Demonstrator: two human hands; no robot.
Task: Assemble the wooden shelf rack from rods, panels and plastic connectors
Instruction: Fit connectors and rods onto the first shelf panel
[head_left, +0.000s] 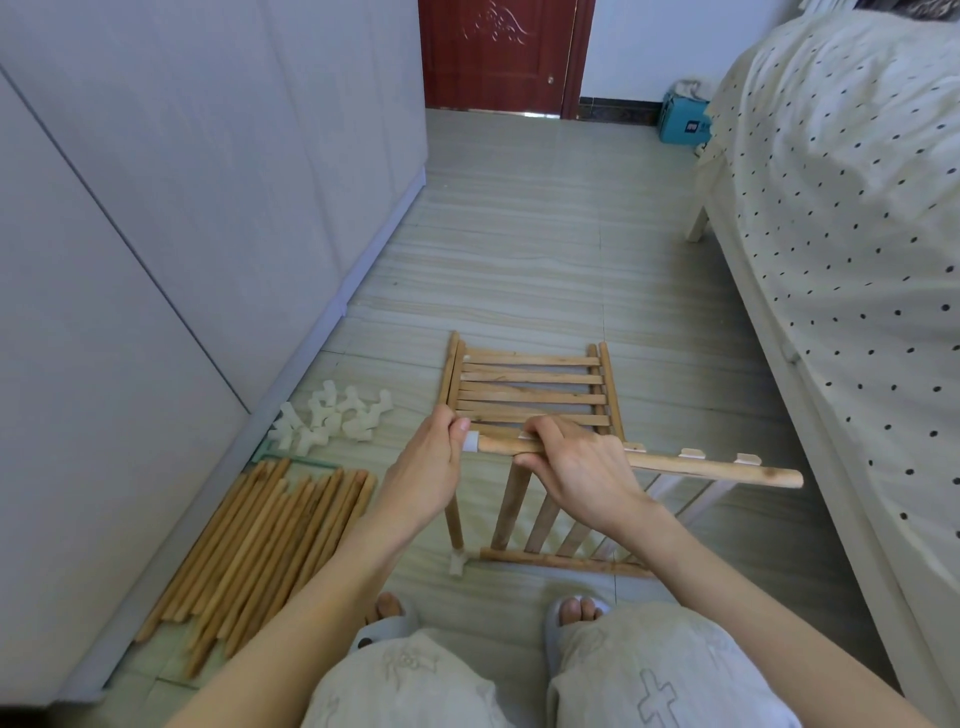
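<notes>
A partly built rack stands on the floor in front of me, with an upright rod (453, 519) ending in a white connector (456, 565) at the floor. My left hand (428, 475) grips a white plastic connector (471, 440) at the top of that upright. My right hand (576, 465) grips a horizontal wooden rod (717, 469) whose left end sits in that connector; several white clips sit along it. A slatted wooden panel (530, 387) lies flat on the floor just beyond my hands. Another slatted panel (550, 519) hangs under the held rod.
A bundle of loose wooden rods (260, 545) lies on the floor at the left beside a pile of white connectors (332, 418). A white wardrobe (156, 208) lines the left side, a bed with a dotted sheet (857, 234) the right. A red door (498, 52) stands ahead.
</notes>
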